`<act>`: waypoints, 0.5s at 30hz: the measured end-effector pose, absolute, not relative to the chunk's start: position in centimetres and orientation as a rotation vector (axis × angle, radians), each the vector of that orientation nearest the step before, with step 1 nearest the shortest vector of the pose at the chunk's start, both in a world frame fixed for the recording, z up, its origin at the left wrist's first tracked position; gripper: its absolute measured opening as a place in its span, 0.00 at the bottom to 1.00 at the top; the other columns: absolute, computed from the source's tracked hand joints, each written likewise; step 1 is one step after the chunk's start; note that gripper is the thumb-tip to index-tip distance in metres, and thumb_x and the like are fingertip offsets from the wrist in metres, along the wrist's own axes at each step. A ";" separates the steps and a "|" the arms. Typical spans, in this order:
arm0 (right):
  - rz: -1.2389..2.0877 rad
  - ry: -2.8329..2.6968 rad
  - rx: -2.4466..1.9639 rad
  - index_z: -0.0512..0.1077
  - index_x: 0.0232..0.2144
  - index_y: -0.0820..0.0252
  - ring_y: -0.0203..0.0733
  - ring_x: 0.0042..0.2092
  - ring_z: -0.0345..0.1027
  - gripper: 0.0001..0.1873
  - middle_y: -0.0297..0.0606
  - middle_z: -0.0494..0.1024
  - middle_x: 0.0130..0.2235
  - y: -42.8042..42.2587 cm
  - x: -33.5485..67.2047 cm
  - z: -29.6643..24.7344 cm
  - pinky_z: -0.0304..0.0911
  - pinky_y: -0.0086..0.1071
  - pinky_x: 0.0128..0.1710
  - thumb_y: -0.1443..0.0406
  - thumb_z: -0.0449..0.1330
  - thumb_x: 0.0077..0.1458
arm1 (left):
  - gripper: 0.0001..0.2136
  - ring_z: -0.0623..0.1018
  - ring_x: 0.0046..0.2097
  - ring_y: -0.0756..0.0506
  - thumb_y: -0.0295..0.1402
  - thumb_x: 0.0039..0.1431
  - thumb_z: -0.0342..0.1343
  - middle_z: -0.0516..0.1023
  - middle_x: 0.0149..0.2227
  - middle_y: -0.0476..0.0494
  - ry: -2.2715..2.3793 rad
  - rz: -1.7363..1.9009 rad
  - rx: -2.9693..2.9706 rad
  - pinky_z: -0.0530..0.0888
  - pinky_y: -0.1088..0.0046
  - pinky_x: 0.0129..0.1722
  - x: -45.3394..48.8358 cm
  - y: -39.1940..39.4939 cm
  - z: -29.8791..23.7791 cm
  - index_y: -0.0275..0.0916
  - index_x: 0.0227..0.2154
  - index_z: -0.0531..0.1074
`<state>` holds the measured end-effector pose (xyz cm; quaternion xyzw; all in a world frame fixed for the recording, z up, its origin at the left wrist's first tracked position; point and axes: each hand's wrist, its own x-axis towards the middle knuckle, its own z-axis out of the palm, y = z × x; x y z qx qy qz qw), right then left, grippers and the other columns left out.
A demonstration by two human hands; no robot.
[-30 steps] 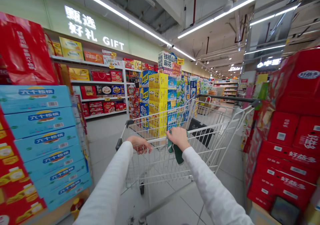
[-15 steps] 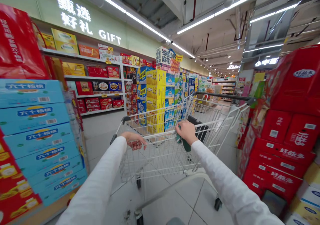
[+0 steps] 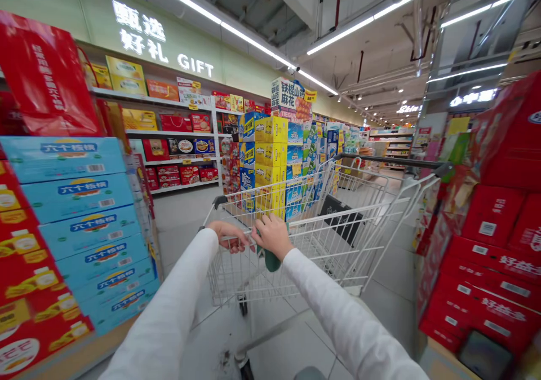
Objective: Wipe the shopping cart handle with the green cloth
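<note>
A white wire shopping cart stands right in front of me, side-on, its black handle away to the right. My left hand is closed over the near top rim, by the black corner cap at the left end. Right beside it, my right hand is on the same rim, fingers curled. Under its palm a dark green, soft-looking cloth hangs against the outer wires. The palm hides most of the cloth. A dark panel is fixed inside the basket.
Stacked light-blue cartons rise close on my left, with a red gift bag on top. Red cartons are piled on the right. Beyond the cart stands a yellow box stack, with gift shelves along the wall behind.
My right hand has slid left along the rim with the green cloth, up to my left hand. The left hand keeps its hold. My view has turned slightly left.
</note>
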<state>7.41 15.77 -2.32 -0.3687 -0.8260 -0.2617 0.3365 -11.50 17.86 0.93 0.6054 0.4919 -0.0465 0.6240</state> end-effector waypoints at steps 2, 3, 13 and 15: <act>-0.737 -2.154 -0.928 0.70 0.29 0.58 0.42 0.37 0.59 0.14 0.40 0.70 0.31 16.2 9.3 -2.2 0.48 0.33 0.33 0.58 0.49 0.58 | 0.20 0.62 0.22 0.54 0.44 0.38 0.64 0.65 0.22 0.53 1.122 -0.117 1.408 0.63 0.76 0.24 -11.6 17.8 1.2 0.40 0.35 0.73; -0.760 -2.152 -0.913 0.70 0.29 0.58 0.42 0.36 0.59 0.13 0.39 0.70 0.31 16.4 10.2 -2.1 0.47 0.33 0.33 0.58 0.49 0.58 | 0.22 0.63 0.22 0.53 0.45 0.39 0.63 0.65 0.22 0.53 1.122 -0.122 1.420 0.64 0.76 0.25 -11.6 17.8 1.2 0.41 0.37 0.73; -0.869 -2.212 -0.887 0.70 0.27 0.58 0.40 0.34 0.58 0.15 0.37 0.69 0.28 19.4 21.9 -0.5 0.48 0.31 0.33 0.61 0.48 0.59 | 0.28 0.63 0.23 0.52 0.50 0.41 0.61 0.66 0.23 0.51 1.092 -0.133 1.515 0.65 0.75 0.24 -11.7 17.8 1.2 0.41 0.45 0.72; -0.848 -2.195 -0.967 0.70 0.27 0.58 0.40 0.34 0.59 0.15 0.38 0.69 0.28 20.4 26.7 -0.1 0.49 0.31 0.34 0.61 0.47 0.59 | 0.28 0.63 0.23 0.53 0.50 0.41 0.61 0.66 0.23 0.51 1.088 -0.129 1.499 0.64 0.76 0.24 -11.7 17.8 1.2 0.41 0.45 0.72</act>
